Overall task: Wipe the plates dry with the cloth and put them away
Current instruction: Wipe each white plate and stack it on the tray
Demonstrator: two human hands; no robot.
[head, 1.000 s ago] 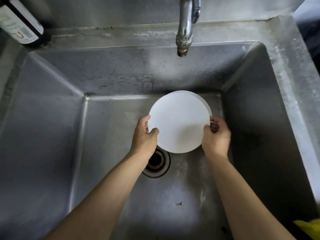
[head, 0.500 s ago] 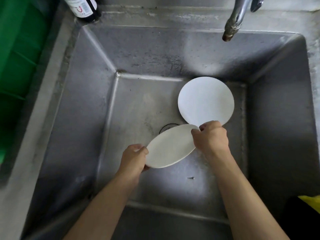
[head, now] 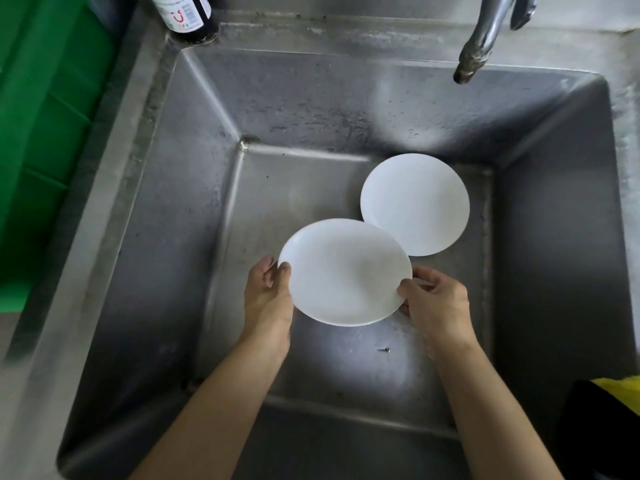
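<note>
The left hand [head: 266, 296] and right hand [head: 434, 306] each pinch opposite edges of a white plate [head: 344, 271], thumbs on its rim, above the sink [head: 194, 237]. Beyond the right hand lies a second plate [head: 415, 202].

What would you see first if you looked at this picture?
Two white plates stand out against the grey sink. The near plate is held at its rim by the left hand and the right hand; the far plate lies at the back of the sink. A tap hangs at top right, with something green at the left edge.
</note>
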